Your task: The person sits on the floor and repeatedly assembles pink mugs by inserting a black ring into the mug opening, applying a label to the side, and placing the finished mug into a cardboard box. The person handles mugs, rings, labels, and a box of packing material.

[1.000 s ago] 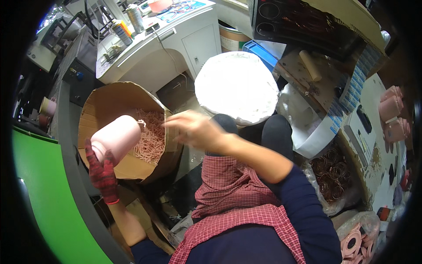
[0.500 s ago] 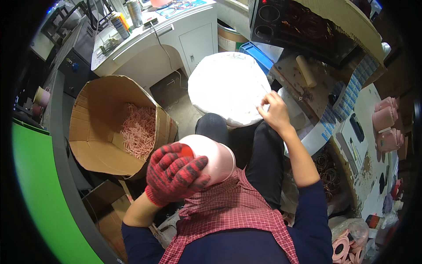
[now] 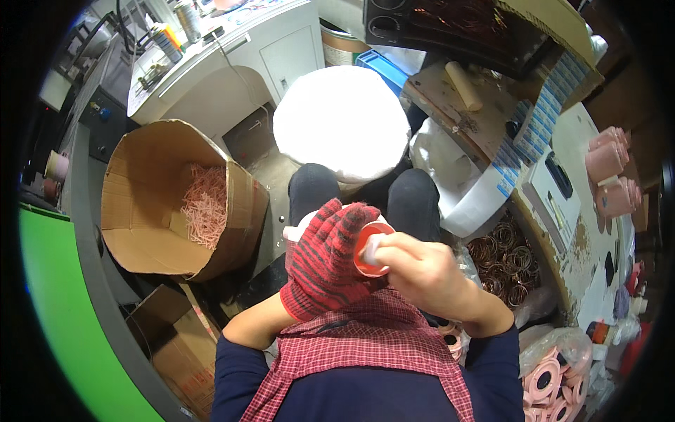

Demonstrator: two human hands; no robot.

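My left hand, in a red and black knitted glove, is wrapped round a pale pink, cup-like plastic part above my lap. Its round opening, orange-red inside, faces my right hand. My right hand is bare and closed in a pinch on a small white wad, which sits at the opening. The wad is partly blurred, so its exact kind does not show. Beyond my knees stands a wide round container covered in white.
On the left, a large cardboard box holds pink plastic scraps. At right is a worktable with pink parts. Metal rings and a clear bag of pink rings lie below. A white desk stands behind.
My right hand has come from the white-covered container to the opening of the pink part, with a white wad in its fingers. My left hand has moved right and turned the opening toward it.
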